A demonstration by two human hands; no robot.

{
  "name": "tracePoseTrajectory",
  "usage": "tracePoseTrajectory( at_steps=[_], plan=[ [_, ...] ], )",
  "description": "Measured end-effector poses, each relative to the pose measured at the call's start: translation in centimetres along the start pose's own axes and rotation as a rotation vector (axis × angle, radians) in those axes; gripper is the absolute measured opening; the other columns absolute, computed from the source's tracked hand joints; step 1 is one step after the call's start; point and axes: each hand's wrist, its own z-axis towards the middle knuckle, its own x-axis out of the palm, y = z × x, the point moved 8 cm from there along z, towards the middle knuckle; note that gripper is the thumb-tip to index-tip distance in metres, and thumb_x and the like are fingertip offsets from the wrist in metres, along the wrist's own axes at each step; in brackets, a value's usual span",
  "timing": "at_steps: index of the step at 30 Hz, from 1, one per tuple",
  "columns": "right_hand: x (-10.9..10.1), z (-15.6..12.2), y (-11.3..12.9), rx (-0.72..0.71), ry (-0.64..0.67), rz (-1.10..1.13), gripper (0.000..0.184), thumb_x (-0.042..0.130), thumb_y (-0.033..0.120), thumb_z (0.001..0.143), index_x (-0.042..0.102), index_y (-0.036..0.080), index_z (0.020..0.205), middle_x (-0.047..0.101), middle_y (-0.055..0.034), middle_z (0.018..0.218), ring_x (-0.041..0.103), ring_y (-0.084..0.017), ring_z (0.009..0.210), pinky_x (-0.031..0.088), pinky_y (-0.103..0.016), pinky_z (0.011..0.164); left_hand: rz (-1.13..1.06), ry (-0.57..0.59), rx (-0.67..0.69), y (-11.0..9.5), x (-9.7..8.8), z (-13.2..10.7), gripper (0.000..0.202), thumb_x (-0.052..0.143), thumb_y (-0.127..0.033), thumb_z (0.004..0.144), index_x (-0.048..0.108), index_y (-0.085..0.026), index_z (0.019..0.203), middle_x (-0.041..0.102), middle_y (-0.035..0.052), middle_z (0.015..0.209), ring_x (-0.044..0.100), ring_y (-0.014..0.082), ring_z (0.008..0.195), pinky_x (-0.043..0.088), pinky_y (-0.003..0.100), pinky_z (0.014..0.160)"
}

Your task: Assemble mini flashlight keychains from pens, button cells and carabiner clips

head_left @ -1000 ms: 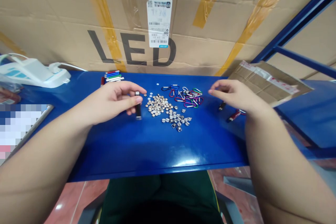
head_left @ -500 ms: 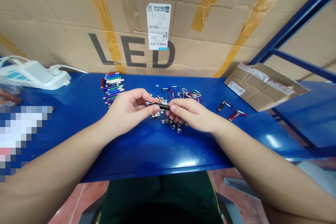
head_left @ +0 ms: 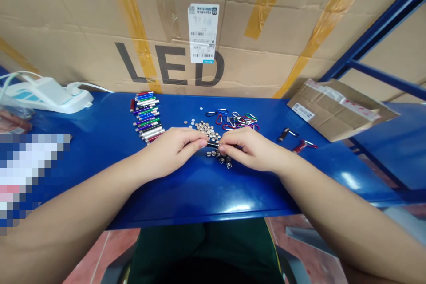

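Note:
My left hand (head_left: 181,151) pinches one end of a black mini flashlight (head_left: 212,144), a slim tube held level above the table. At its other end, the fingers of my right hand (head_left: 251,150) are closed on it. My fingertips hide both ends of the tube. Just behind and under the hands lies a heap of silver button cells (head_left: 207,129). Small metal end caps (head_left: 222,159), some with loops, lie below the fingers. Beyond my right hand is a pile of coloured carabiners (head_left: 237,120).
Several coloured flashlight tubes (head_left: 146,115) are lined up at left on the blue table (head_left: 193,195). A white power strip (head_left: 56,97) sits far left. To the right are black (head_left: 284,134) and red (head_left: 301,146) tubes with carabiners, near an open cardboard box (head_left: 328,108).
My left hand has shifted right and slightly down, closer to my right hand. Less of the black flashlight shows between them, and its silver tip is now covered by fingers.

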Motion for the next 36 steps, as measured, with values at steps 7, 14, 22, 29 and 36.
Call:
tracePoseTrajectory(
  at_steps=[7, 14, 22, 29, 36],
  plan=[
    [0.5, -0.4, 2.7, -0.271, -0.073, -0.378, 0.029, 0.048, 0.025, 0.112, 0.065, 0.017, 0.089, 0.065, -0.0071, 0.082, 0.056, -0.019, 0.077, 0.045, -0.031, 0.073, -0.283, 0.158, -0.313, 2.0, 1.2, -0.6, 0.058, 0.043, -0.067, 0.103, 0.069, -0.020, 0.080, 0.054, -0.0021, 0.059, 0.049, 0.0153, 0.053, 0.039, 0.027, 0.052],
    [0.2, 0.5, 0.9, -0.033, -0.056, -0.077, 0.032, 0.040, 0.028, 0.114, 0.049, 0.021, 0.084, 0.055, 0.0000, 0.076, 0.050, -0.014, 0.067, 0.042, -0.028, 0.067, -0.009, -0.046, 0.049, -0.8, -1.2, -0.5, 0.029, 0.063, -0.046, 0.101, 0.074, -0.025, 0.118, 0.080, 0.0020, 0.110, 0.073, 0.0194, 0.095, 0.052, 0.027, 0.083],
    [-0.1, 0.4, 1.1, -0.081, -0.084, -0.141, 0.024, 0.046, 0.021, 0.110, 0.053, 0.020, 0.088, 0.056, -0.0022, 0.082, 0.050, -0.016, 0.074, 0.041, -0.029, 0.073, -0.109, 0.037, -0.180, 0.8, 0.1, -0.2, 0.056, 0.041, -0.063, 0.106, 0.073, -0.020, 0.087, 0.065, -0.0010, 0.067, 0.060, 0.0159, 0.062, 0.047, 0.026, 0.062],
    [-0.4, 0.4, 0.5, -0.005, -0.094, -0.073, 0.030, 0.042, 0.025, 0.111, 0.049, 0.020, 0.083, 0.055, -0.0012, 0.077, 0.050, -0.016, 0.071, 0.040, -0.029, 0.071, -0.070, -0.089, -0.071, 0.5, -0.9, 0.1, 0.041, 0.054, -0.052, 0.104, 0.069, -0.020, 0.084, 0.070, -0.0010, 0.072, 0.064, 0.0146, 0.067, 0.048, 0.024, 0.067],
    [-0.3, 0.5, 0.0, 0.014, -0.105, -0.139, 0.029, 0.043, 0.026, 0.111, 0.054, 0.019, 0.085, 0.058, -0.0031, 0.079, 0.052, -0.017, 0.074, 0.042, -0.030, 0.074, -0.068, -0.053, -0.144, 0.9, -0.2, 0.4, 0.047, 0.047, -0.055, 0.104, 0.061, -0.020, 0.075, 0.055, -0.0041, 0.056, 0.050, 0.0131, 0.054, 0.039, 0.026, 0.059]
  ],
)
